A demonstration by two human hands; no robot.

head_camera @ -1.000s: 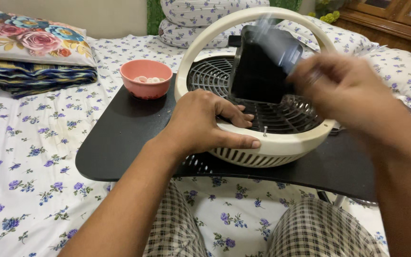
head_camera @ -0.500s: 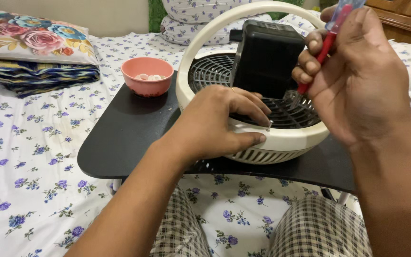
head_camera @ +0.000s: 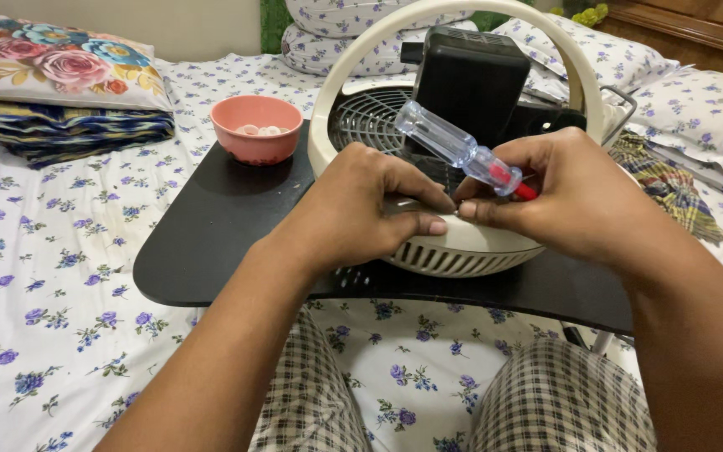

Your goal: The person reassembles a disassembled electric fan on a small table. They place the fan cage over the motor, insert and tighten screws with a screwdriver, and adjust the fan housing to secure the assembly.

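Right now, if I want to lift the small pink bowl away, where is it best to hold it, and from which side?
Probably take the pink bowl by its rim, from above or from its left. It stands upright and open on the black lap table, with small pale pieces inside, so keep it level. The cream fan housing and both hands crowd its right side.

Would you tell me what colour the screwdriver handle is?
The screwdriver handle is clear plastic with a red end, seen best in the head view.

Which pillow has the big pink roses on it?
The flat pillow at the far left, lying on top of the folded striped blanket. The pillows stacked behind the fan have only tiny purple flowers on white, like the bedsheet.
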